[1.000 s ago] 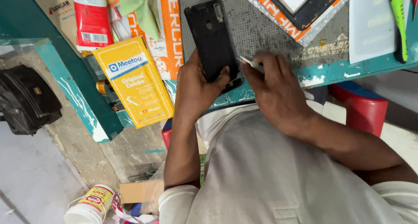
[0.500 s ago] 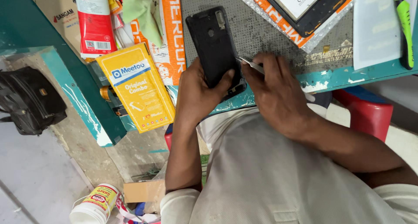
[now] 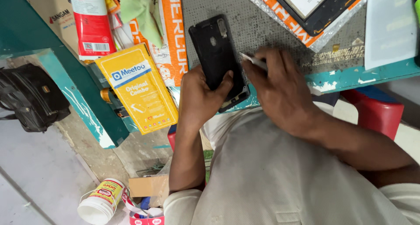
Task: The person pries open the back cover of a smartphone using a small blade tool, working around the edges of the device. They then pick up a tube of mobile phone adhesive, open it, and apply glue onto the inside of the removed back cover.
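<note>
Phone [image 3: 218, 58] sits back-up just above frame centre, on the grey mat [image 3: 271, 19], its lower end overhanging the worktop [image 3: 350, 76] edge. Long axis runs near vertical in frame, top end leaning slightly to upper left, camera cutout toward the top. Left hand [image 3: 199, 98] comes in from below-left and clamps the lower end: thumb across the back, fingers wrapped under where I can't see them. Right hand [image 3: 280, 89] is just right of the phone, fingers closed narrow on a thin pale tool [image 3: 250, 60] whose tip meets the phone's right long edge about mid-length. So the edge being worked lies to the left of the right-hand fingers, and the tool points up-left into it; the right hand is the nearer one to that edge, the left only steadies. Can't tell whether the tip is actually in the seam or just touching. Yellow box [image 3: 138, 89] hangs off the worktop at centre-left, red stool [image 3: 376, 111] at right, black bag [image 3: 30, 98] on the floor at far left. Versus half a second ago: the phone's tilt and both grips look the same, tool still at the same edge; the whole view has shifted a little, nothing else moved.
</note>
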Demonstrator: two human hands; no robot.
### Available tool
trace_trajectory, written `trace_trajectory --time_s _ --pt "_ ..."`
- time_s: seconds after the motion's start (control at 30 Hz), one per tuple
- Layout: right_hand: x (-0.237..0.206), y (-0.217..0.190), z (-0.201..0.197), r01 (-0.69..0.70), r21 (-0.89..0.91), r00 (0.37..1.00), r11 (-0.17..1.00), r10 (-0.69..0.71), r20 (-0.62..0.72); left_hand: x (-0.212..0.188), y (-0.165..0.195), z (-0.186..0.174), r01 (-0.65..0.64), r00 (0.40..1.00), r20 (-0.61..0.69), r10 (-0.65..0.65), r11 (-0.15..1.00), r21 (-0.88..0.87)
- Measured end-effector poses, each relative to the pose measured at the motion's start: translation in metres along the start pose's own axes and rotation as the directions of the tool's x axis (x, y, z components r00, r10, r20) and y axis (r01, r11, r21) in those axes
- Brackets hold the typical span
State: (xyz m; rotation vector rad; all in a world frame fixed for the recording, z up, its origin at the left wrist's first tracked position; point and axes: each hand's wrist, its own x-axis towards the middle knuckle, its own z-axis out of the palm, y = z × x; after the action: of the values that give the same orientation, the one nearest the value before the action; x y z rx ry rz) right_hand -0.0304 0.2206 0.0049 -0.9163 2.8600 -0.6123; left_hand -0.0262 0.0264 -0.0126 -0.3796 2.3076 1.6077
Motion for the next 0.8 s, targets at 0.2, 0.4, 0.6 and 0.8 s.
trace_trajectory --time_s 0.2,0.4,0.6,0.8 --pt "0.006 0.000 0.005 0.000 0.013 1.000 1.000 0.001 -0.015 0.002 -0.004 -0.004 -0.002 1.000 0.014 0.001 0.999 0.033" --pt "0.009 0.004 0.015 0.006 0.012 1.000 1.000 -0.006 -0.025 0.001 -0.010 -0.006 0.001 0.999 0.051 -0.001 1.000 -0.011" --pt "0.016 0.006 0.021 0.001 0.013 0.998 1.000 0.000 -0.058 -0.001 -0.014 -0.007 -0.014 0.998 0.067 0.017 0.999 -0.048" --pt "0.019 0.008 0.020 0.003 0.041 0.998 0.999 -0.001 -0.056 -0.002 -0.015 -0.006 0.014 0.998 0.067 -0.011 0.999 -0.051"
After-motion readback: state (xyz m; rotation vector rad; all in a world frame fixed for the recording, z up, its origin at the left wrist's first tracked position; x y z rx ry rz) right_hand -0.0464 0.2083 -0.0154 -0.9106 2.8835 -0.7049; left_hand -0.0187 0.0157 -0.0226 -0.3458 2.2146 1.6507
